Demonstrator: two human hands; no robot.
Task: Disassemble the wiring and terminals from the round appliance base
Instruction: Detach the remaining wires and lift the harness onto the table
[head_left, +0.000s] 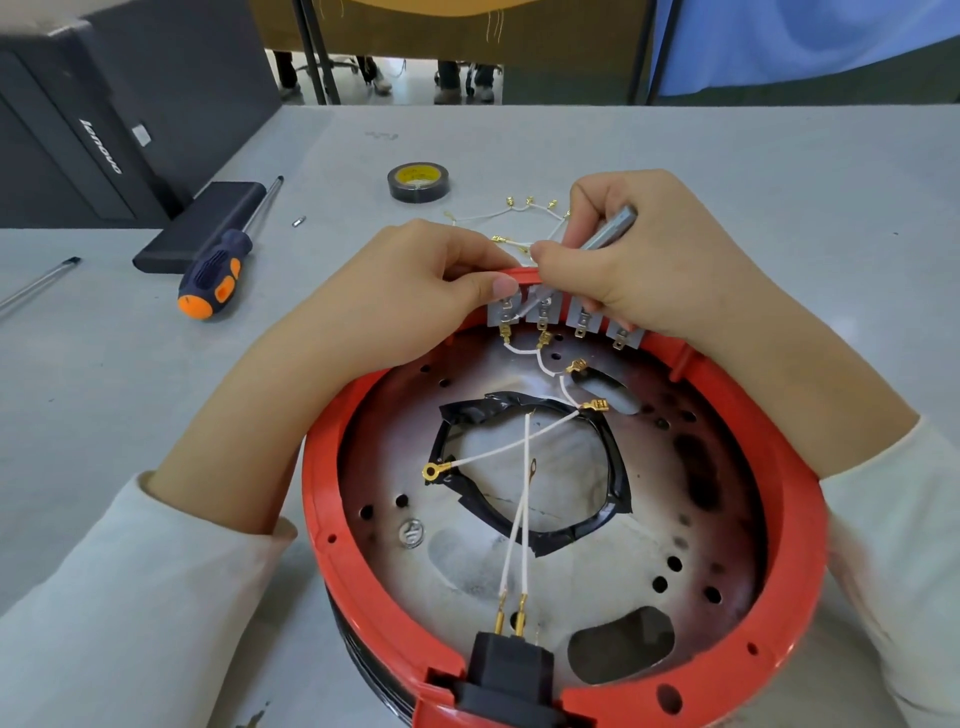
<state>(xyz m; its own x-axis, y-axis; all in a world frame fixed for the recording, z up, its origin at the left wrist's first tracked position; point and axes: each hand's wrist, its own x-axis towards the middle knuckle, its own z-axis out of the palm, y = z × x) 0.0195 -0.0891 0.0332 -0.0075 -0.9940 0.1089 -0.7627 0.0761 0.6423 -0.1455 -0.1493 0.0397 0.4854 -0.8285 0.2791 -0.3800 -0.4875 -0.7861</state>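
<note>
My right hand (618, 260) has its fingers curled round a metal tool (602, 236), tip down at the terminal strip (563, 317). My left hand (415, 291) pinches the red rim at 12 o'clock, thumb on the leftmost terminal. The round appliance base (566, 499) sits at 6 o'clock on the grey table (727, 156). White wires (519, 525) cross its opening to the black plug socket (509, 675). Loose wires (506, 215) lie beyond it. Black tape roll (418, 182) at 12; orange-blue screwdriver (218, 270) at 10.
</note>
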